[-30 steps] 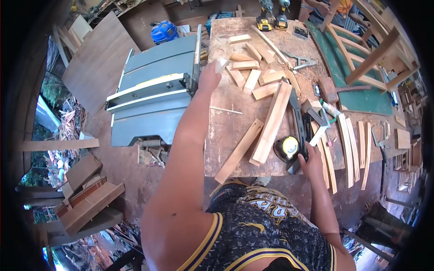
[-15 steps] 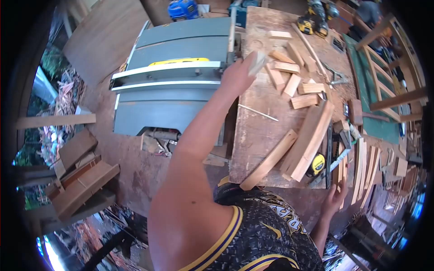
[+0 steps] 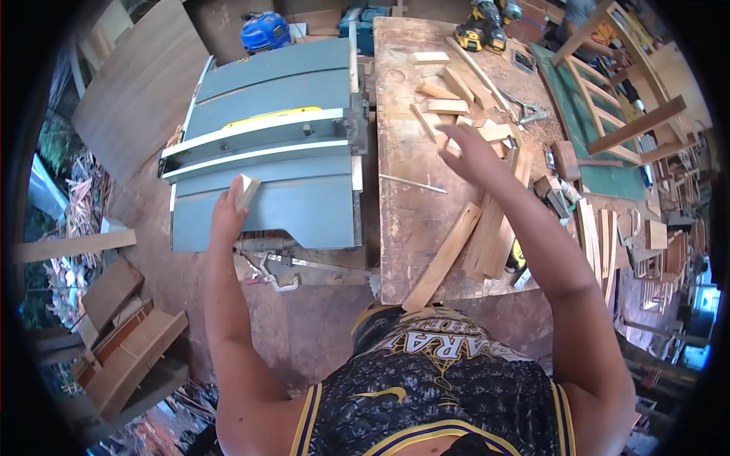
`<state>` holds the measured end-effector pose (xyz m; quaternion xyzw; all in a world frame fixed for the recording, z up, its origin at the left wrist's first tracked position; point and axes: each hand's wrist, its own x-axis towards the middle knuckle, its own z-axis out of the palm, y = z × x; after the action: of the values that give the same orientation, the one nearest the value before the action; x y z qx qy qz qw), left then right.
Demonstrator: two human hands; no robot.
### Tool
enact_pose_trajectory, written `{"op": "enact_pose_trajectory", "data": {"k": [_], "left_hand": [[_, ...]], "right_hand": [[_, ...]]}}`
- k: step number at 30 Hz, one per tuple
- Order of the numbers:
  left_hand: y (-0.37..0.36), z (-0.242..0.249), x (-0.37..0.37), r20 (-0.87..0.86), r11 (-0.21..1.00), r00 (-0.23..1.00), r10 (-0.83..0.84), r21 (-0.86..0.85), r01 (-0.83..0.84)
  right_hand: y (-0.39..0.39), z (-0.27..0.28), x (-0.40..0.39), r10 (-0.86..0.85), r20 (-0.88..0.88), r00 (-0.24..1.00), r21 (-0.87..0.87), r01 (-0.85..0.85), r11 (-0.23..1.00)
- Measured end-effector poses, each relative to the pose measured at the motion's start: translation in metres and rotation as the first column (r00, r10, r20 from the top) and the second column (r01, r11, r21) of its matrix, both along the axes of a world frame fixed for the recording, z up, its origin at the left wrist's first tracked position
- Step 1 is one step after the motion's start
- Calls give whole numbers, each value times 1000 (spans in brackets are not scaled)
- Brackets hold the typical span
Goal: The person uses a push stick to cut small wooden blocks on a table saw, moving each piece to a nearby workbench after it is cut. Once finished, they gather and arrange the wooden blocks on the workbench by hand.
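Note:
My left hand (image 3: 226, 213) is closed around a short wooden block (image 3: 246, 193) at the near left part of the grey table saw top (image 3: 304, 205). The saw's fence (image 3: 258, 135) lies beyond that hand, with a yellow strip (image 3: 274, 117) just behind it. Over the wooden bench, my right hand (image 3: 471, 156) reaches to the pile of short wood blocks (image 3: 447, 106), fingers apart and nothing visible in them. Its wrist and forearm cover part of the longer wood pieces (image 3: 487, 247).
A thin stick (image 3: 413, 184) and a loose board (image 3: 445, 258) lie on the bench (image 3: 395, 251). Cordless drills (image 3: 483, 34) stand at its far end. A clamp (image 3: 274, 277) sits below the saw's near edge. Beyond the bench is a wooden frame (image 3: 635, 125), with another person's hand (image 3: 622, 58) behind it.
My left hand has carried the wooden block from over the bench leftward to the saw top. My right hand has come up from the bench's near right side to the block pile. The view has shifted.

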<state>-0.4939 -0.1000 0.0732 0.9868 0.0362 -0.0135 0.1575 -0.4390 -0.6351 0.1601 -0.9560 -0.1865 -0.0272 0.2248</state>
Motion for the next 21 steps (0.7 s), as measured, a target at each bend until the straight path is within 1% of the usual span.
{"op": "enact_pose_trajectory", "data": {"k": [2, 4, 5, 7, 8, 9, 10, 11, 12, 13, 14, 15, 16, 17, 18, 19, 20, 21], "left_hand": [[-3, 1, 0, 0, 999, 1000, -14, 31, 14], [-15, 0, -12, 287, 983, 956, -62, 182, 9], [-22, 5, -21, 294, 990, 954, -51, 137, 11], [-41, 19, -49, 365, 996, 929, -66, 76, 41], [-48, 23, -64, 369, 999, 928, -45, 31, 36], [-53, 21, -81, 365, 999, 931, -23, -17, 31], [-56, 16, -98, 359, 999, 933, -17, -20, 26], [-57, 11, -113, 317, 997, 948, 18, -78, 8], [-59, 6, -127, 271, 991, 961, 49, -134, -13], [-62, 0, -138, 265, 990, 962, 58, -136, -23], [-65, -7, -147, 254, 981, 962, 96, -186, -49], [-70, -12, -155, 241, 969, 961, 138, -234, -80], [-77, -13, -158, 233, 968, 959, 159, -229, -105], [-84, -12, -156, 195, 958, 967, 162, -265, -108], [-88, -10, -152, 159, 947, 972, 171, -298, -118], [-88, -11, -145, 250, 966, 960, 124, -253, -59], [-85, -12, -134, 336, 980, 939, 72, -201, -3], [-79, -13, -124, 386, 989, 920, 72, -149, -15]], "right_hand": [[5, -37, 73, -70, -21, 997, -189, 65, 980], [4, -61, 118, -119, 40, 992, -363, 126, 923], [1, -78, 134, -121, 54, 991, -361, 132, 923], [-9, -103, 162, -132, -44, 990, -466, 97, 880], [-9, -101, 175, -128, -41, 991, -465, 95, 880], [-9, -98, 185, -127, -84, 988, -542, 61, 838], [-8, -92, 187, -128, -130, 983, -614, 21, 789], [-8, -85, 188, -89, -141, 986, -661, -27, 750], [-5, -81, 185, -83, -150, 985, -662, -37, 748], [-2, -78, 183, -95, -114, 989, -584, 10, 811], [1, -76, 184, -104, -78, 991, -498, 52, 866], [-9, -109, 204, 37, 16, 999, -522, -23, 853], [-13, -122, 205, 60, 7, 998, -517, -48, 854], [-11, -134, 204, 147, -64, 987, -636, -154, 756], [-6, -145, 204, 230, -141, 963, -730, -259, 632], [-3, -155, 199, 51, -94, 994, -640, -100, 762], [-3, -164, 197, -135, -78, 988, -534, 73, 842], [-14, -194, 212, -115, 24, 993, -521, 110, 846]]}}
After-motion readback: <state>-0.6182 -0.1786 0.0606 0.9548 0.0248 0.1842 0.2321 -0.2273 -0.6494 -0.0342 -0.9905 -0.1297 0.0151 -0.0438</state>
